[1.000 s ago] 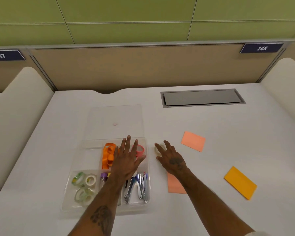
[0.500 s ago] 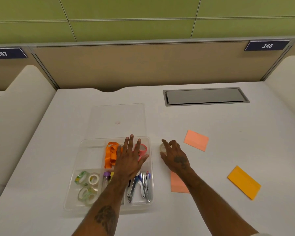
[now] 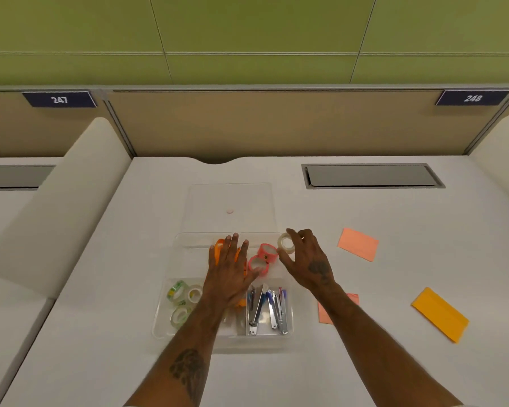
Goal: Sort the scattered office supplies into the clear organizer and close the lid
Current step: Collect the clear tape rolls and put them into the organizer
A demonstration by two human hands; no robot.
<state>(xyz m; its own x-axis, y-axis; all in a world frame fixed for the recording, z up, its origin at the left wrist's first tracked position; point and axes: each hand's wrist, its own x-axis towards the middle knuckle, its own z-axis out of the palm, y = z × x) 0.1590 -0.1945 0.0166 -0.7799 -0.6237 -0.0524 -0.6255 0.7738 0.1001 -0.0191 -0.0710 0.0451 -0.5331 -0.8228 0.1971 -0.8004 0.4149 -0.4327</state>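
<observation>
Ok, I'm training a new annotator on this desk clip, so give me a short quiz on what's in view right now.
1. True or false: the lid lies on the desk behind the organizer.
2. The right hand holds: A a mug, B a tape roll, C scissors.
3. How many sticky notes lie outside the organizer?
Key: 1 true; 2 B; 3 three.
</observation>
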